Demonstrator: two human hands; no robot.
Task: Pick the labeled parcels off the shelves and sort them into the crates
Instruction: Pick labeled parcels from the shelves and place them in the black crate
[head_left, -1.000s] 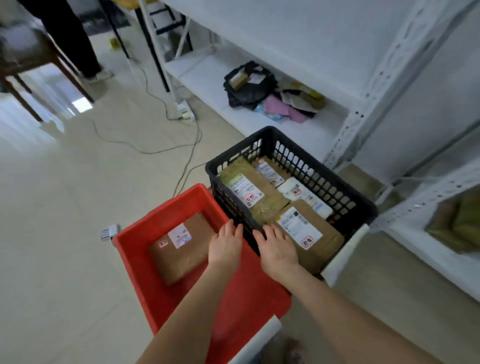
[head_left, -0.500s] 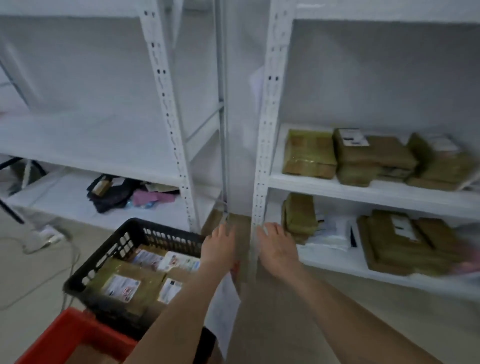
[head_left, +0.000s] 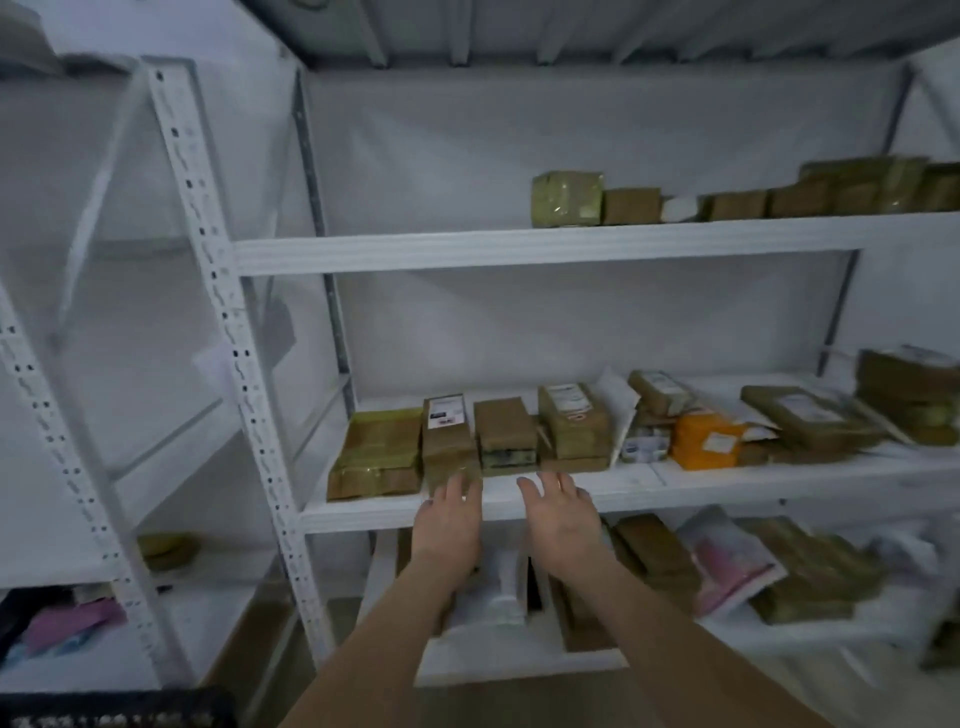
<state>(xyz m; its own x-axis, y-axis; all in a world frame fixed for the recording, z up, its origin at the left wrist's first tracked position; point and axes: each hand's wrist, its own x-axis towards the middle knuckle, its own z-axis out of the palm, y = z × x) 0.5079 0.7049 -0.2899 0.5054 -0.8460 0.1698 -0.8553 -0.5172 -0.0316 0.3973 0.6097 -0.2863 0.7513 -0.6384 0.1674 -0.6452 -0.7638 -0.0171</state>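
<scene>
Brown taped parcels line the middle shelf (head_left: 649, 491) of a white metal rack. A labeled parcel (head_left: 447, 439) stands near its front, between a flat wide parcel (head_left: 376, 454) on the left and an unlabeled one (head_left: 506, 434) on the right. My left hand (head_left: 449, 517) reaches forward with fingers apart, fingertips at the labeled parcel's front edge. My right hand (head_left: 558, 512) is open beside it, over the shelf's front lip, holding nothing. Another labeled parcel (head_left: 571, 421) sits just beyond my right hand. The black crate's rim (head_left: 119, 706) shows at the bottom left.
An orange parcel (head_left: 706, 439) and more brown parcels lie further right on the middle shelf. The top shelf (head_left: 519, 244) carries a row of parcels at the right. The lower shelf holds brown parcels and a pink-white bag (head_left: 727, 561). A perforated upright (head_left: 249, 374) stands left of my hands.
My view swung from the red and black crates up to the rack. Both hands left the crate and rose, empty, to the middle shelf's front edge.
</scene>
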